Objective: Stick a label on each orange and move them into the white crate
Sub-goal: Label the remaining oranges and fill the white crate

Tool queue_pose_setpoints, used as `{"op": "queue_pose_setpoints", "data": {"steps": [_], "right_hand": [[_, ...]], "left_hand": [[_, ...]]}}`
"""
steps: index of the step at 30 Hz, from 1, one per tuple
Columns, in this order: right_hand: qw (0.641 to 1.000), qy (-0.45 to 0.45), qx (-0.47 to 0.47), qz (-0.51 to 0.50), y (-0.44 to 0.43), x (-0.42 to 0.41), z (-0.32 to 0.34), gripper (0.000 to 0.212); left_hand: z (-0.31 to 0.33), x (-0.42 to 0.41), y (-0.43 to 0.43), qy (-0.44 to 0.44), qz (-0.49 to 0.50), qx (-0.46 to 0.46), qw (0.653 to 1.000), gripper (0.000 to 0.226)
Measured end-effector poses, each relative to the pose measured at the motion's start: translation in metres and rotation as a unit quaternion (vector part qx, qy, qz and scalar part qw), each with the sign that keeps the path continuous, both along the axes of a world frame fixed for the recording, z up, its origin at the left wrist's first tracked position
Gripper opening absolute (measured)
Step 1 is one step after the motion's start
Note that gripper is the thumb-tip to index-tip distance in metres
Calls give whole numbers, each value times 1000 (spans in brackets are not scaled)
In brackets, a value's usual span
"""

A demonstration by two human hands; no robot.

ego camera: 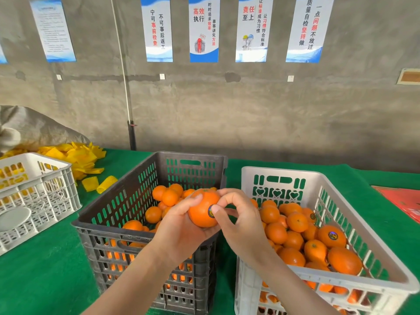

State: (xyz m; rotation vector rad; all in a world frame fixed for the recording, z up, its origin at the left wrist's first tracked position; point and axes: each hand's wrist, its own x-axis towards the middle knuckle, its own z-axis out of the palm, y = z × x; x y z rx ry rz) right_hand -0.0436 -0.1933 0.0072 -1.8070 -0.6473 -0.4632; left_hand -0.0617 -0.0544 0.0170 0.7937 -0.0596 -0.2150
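Observation:
My left hand (pixel 181 226) grips an orange (pixel 201 209) from below, holding it above the right edge of the dark grey crate (pixel 127 201). A round dark label (pixel 211 211) sits on the orange's right side. My right hand (pixel 238 214) presses its thumb on that label, with its fingers curled over the orange's top. The grey crate holds several unlabelled oranges (pixel 169 197). The white crate (pixel 322 192) to the right holds several oranges, some with labels (pixel 333 235).
A second white crate (pixel 56 178) stands at the left with a white roll inside. Yellow foam nets (pixel 77 158) lie piled behind it on the green table cloth (pixel 45 269). A red box (pixel 404 201) lies at the far right. A concrete wall with posters is behind.

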Motion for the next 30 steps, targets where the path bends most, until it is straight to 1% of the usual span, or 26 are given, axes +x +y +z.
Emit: {"op": "queue_pose_setpoints", "data": {"steps": [3,5,6,9,10,13,15,16,17,18,19,20,21,23,24,25,26,28,30], "right_hand": [[998,-50,-34,-24,2,0,-2,9],[997,-56,-41,-27,3,0,-3,10],[999,-41,-28,-21,2,0,-4,15],[997,66,35,16,-2,2,-3,55],[996,79,34,29,-3,3,-3,61],[995,66,-10,68,3,5,-7,69],[998,31,-27,42,5,12,-12,72],[999,11,-27,17,2,18,-14,71],[1000,-5,-28,-9,-4,26,-15,69],[998,-15,-42,-35,-11,36,-15,67],[995,-11,-74,-65,-21,48,-16,64],[988,16,-116,-101,-34,61,-18,62],[974,70,-166,-138,-48,75,-20,61],[922,202,-274,-186,-79,99,-27,59],[889,249,-330,-196,-94,107,-33,58],[857,283,-380,-203,-108,112,-41,59],[828,309,-416,-212,-120,115,-48,65],[787,340,-456,-239,-139,116,-64,75],[764,354,-476,-254,-152,117,-77,75]], "left_hand": [[-2,2,2,5,12,19,1000,39],[-3,3,4,11,16,33,999,45],[-3,3,5,17,16,37,999,49],[-5,3,5,21,8,40,999,52],[-5,3,4,16,8,46,999,51],[-3,8,-5,7,26,78,997,50],[0,16,-14,37,55,139,988,50],[1,22,-18,53,70,191,978,48],[2,29,-20,53,99,272,956,43],[2,37,-20,22,143,381,913,37],[-1,45,-17,-34,181,483,856,30],[-5,54,-12,-88,197,559,801,28],[-9,63,-8,-111,185,623,752,28],[-18,75,-2,-103,129,718,676,33],[-20,80,-1,-92,101,749,648,32],[-23,83,0,-84,78,765,634,29],[-23,85,-2,-79,62,765,636,25],[-26,86,-4,-84,40,744,662,21],[-29,86,-5,-93,49,716,690,24]]}}
